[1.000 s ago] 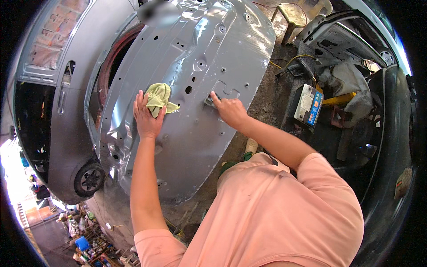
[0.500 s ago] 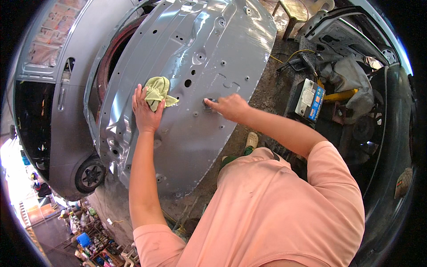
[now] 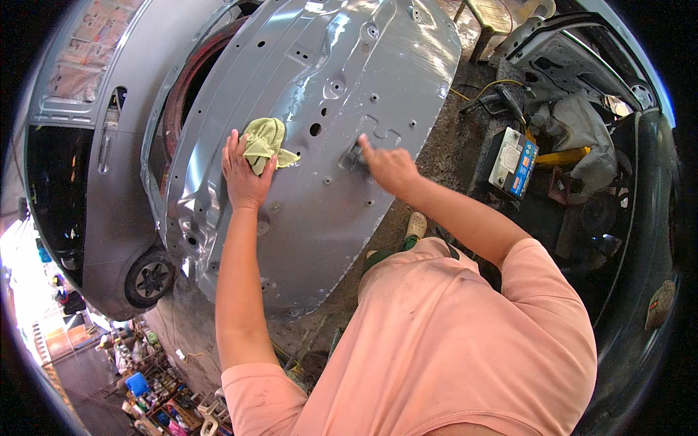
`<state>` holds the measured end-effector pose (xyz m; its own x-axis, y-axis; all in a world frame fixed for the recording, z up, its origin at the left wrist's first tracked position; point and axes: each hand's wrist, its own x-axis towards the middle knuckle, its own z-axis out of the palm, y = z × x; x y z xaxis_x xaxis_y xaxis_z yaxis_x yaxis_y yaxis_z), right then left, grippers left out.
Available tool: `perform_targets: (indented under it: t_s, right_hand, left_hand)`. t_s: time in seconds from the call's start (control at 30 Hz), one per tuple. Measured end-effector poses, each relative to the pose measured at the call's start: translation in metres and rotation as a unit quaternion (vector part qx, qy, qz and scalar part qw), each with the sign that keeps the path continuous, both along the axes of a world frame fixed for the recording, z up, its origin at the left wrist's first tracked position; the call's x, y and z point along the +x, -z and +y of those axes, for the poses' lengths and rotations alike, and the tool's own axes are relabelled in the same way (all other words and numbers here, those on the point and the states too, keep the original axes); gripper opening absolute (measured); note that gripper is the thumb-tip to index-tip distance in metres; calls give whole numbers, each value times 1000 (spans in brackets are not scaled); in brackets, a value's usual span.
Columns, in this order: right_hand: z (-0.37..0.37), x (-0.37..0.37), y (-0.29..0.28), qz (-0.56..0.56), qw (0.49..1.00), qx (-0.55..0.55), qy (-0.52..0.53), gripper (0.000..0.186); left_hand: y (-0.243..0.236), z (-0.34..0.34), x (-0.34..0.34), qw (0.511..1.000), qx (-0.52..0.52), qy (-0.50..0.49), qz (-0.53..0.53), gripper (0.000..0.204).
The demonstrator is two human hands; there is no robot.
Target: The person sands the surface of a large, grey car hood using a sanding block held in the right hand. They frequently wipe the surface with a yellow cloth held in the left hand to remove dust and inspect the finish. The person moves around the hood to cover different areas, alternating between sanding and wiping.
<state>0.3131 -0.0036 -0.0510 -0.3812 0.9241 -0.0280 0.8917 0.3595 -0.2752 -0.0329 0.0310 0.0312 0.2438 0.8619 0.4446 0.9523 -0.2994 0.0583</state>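
Observation:
A large grey metal car panel (image 3: 305,218) with bolt holes and pressed ridges lies in front of me. Near its middle my left hand (image 3: 247,176) rests on a crumpled yellow-green cloth (image 3: 266,139), which is caught between thumb and spread fingers. To the right, my right hand (image 3: 389,166) touches the panel with its index finger stretched forward and the other fingers curled. A dark patch (image 3: 352,157) shows beside that fingertip; whether it is a small piece under the fingers or a mark on the metal, I cannot tell.
A grey vehicle (image 3: 120,218) stands at the left. On the right a car battery (image 3: 513,161) sits beside an open dark car body, with a grey cover (image 3: 578,138) draped nearby. A stool (image 3: 486,22) stands at the far side. Cluttered shelves (image 3: 156,396) fill the lower left.
My right hand has moved away from me and slightly right over the panel, the dark patch showing farther up too. My left hand and the cloth keep their place. The view has shifted slightly.

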Motion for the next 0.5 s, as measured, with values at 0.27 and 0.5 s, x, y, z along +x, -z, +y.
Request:
perform_targets:
  t_s: [0.27, 0.5]
  right_hand:
    - [44, 17, -15, 48, 998, 17, 41, 55]
    - [46, 4, -22, 54, 989, -71, 121, 49]
  left_hand:
    - [0, 0, 0, 1000, -3, -5, 11, 84]
    - [-2, 1, 0, 1000, -3, 2, 20, 84]
